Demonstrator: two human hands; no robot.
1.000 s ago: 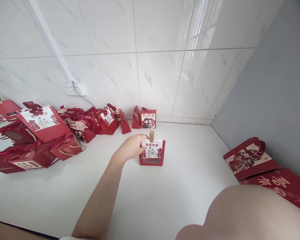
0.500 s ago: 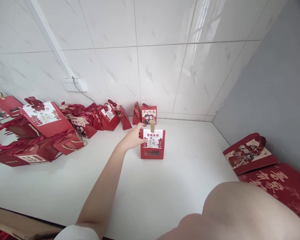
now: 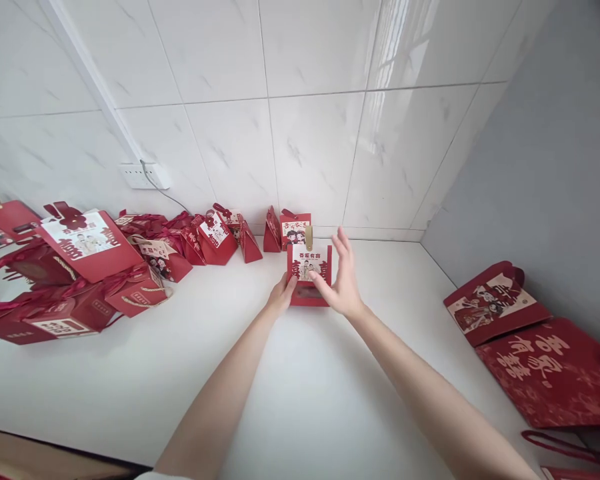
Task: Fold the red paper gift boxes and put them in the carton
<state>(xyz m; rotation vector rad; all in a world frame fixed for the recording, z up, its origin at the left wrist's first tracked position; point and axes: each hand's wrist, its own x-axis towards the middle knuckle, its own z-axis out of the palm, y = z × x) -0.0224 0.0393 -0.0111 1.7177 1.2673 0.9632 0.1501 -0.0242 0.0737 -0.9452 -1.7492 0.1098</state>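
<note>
A small red gift box stands upright on the white table, with a white printed label, a dark window low on its front and a gold strap on top. My left hand grips its left side, the thumb at the front edge and the other fingers mostly hidden. At the right side my right hand is open, fingers stretched up and apart. Its thumb lies across the box front; whether it presses on it I cannot tell. Close behind stands another red gift box with a cartoon couple.
Several red gift boxes are heaped on the left of the white table. Smaller ones line the tiled wall. Flat red gift bags lie at the right by the grey wall. A socket strip with a cable is on the wall.
My right hand has come from the near right up to the box. My left hand has shifted from the box's upper left edge down to its lower left side.
</note>
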